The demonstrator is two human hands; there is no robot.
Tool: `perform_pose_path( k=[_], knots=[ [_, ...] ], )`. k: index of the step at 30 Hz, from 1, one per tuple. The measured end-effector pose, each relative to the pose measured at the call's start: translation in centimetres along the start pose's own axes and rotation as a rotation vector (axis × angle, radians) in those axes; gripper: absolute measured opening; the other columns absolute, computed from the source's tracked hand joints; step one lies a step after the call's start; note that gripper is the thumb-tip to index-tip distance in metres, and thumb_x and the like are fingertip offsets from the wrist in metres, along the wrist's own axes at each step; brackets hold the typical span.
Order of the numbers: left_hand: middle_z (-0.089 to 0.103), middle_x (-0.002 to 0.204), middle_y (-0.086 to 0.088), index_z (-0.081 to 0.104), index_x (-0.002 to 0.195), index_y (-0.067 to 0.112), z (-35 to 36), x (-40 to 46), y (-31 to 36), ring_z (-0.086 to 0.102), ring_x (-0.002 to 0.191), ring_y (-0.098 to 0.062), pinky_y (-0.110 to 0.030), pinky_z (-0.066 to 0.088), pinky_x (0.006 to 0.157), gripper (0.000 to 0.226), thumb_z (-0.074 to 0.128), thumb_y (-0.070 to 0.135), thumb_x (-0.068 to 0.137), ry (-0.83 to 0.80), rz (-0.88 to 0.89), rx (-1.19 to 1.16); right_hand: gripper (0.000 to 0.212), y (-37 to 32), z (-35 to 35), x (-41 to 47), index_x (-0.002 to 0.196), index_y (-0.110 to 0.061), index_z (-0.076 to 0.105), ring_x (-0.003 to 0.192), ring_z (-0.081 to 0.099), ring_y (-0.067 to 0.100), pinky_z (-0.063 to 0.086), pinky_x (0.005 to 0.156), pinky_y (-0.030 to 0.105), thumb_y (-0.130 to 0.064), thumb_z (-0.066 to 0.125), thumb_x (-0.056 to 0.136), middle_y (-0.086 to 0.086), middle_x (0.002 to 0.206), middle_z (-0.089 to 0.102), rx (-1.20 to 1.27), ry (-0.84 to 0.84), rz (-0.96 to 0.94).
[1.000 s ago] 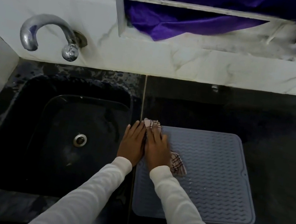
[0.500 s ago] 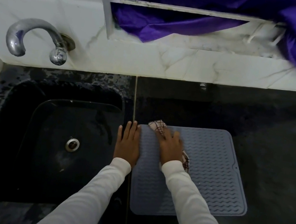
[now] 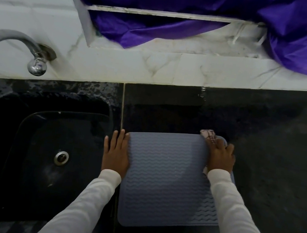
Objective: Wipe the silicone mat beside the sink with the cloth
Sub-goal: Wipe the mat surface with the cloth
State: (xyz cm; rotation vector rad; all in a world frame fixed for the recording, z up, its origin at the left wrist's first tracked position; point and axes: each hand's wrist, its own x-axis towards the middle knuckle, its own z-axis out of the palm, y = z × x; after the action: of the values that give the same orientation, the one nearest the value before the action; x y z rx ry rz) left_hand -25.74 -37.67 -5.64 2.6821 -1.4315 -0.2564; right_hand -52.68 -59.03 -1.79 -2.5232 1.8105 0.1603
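Beside the black sink (image 3: 24, 136), on a dark stone bench (image 3: 271, 165)
Left hand (image 3: 115, 155) lies flat, fingers straight, at the grey silicone mat's (image 3: 165, 178) edge; right hand (image 3: 220, 159) presses the checked cloth (image 3: 208, 134) down.

Left sleeve (image 3: 82, 205): we are wearing long, white, smooth fabric.
Right sleeve (image 3: 236, 220): we are wearing matching white, cuff snug at wrist.

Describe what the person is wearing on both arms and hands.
Both arms are covered by long, plain white sleeves that end at the wrists in snug cuffs. The left hand and the right hand are bare: no gloves, rings, watch or bracelet show.
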Motion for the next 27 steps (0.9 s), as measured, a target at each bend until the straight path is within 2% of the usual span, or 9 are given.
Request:
perform_pose_path(
  k=[6,15,19,22,25,27],
  knots=[
    [0.011,0.162,-0.006,0.014,0.155,0.015,-0.1,-0.2,-0.2,0.002,0.150,-0.027,-0.050,-0.010,0.118,0.066,0.044,0.023,0.097,0.006,0.014,0.079,0.056,1.8,0.5,1.1,0.137,-0.032,0.047,0.104,0.038,0.041,0.048,0.071,0.049,-0.005,0.051,0.088,0.010,0.126,0.046,0.079,0.071,0.053],
    [0.004,0.163,-0.008,0.003,0.155,0.015,-0.1,-0.3,0.0,-0.002,0.149,-0.028,-0.049,-0.017,0.116,0.072,0.044,0.032,0.098,-0.014,0.015,0.132,0.057,2.1,0.8,2.7,0.137,-0.030,0.047,0.105,0.037,0.041,0.048,0.074,0.049,-0.004,0.053,0.087,0.011,0.127,0.046,0.098,0.090,-0.012],
    [-0.002,0.162,-0.009,-0.001,0.154,0.014,-0.4,-0.4,0.0,-0.004,0.149,-0.028,-0.049,-0.009,0.120,0.067,0.036,0.028,0.100,-0.016,0.063,0.114,0.053,1.5,-0.3,2.7,0.134,-0.027,0.053,0.111,0.039,0.044,0.049,0.079,0.049,-0.003,0.053,0.087,0.013,0.130,0.051,0.214,0.103,-0.011],
    [-0.001,0.163,-0.010,-0.002,0.154,0.013,-0.9,-0.4,-0.4,-0.005,0.149,-0.028,-0.047,-0.009,0.119,0.062,0.028,0.023,0.101,-0.008,0.094,0.131,0.047,-2.5,-2.7,0.7,0.130,-0.022,0.057,0.106,0.051,0.038,0.044,0.091,0.045,-0.004,0.049,0.087,0.015,0.124,0.059,0.384,0.271,-0.167],
    [-0.001,0.163,-0.008,0.002,0.154,0.013,-1.0,-0.1,-0.6,-0.001,0.150,-0.027,-0.044,-0.009,0.119,0.064,0.036,0.018,0.100,-0.024,0.147,0.074,0.039,-9.4,-4.0,-3.3,0.129,-0.033,0.056,0.113,0.052,0.020,0.041,0.101,0.038,-0.019,0.048,0.093,-0.001,0.127,0.057,0.651,0.205,-0.246],
    [0.005,0.163,-0.007,0.012,0.154,0.013,-0.8,0.2,-0.5,0.007,0.150,-0.026,-0.043,-0.004,0.121,0.070,0.048,0.020,0.095,-0.039,0.172,0.044,0.040,-14.7,-3.2,-6.6,0.134,-0.034,0.049,0.114,0.048,0.019,0.042,0.101,0.040,-0.026,0.046,0.095,-0.001,0.131,0.053,0.644,0.191,-0.294]
  ],
)
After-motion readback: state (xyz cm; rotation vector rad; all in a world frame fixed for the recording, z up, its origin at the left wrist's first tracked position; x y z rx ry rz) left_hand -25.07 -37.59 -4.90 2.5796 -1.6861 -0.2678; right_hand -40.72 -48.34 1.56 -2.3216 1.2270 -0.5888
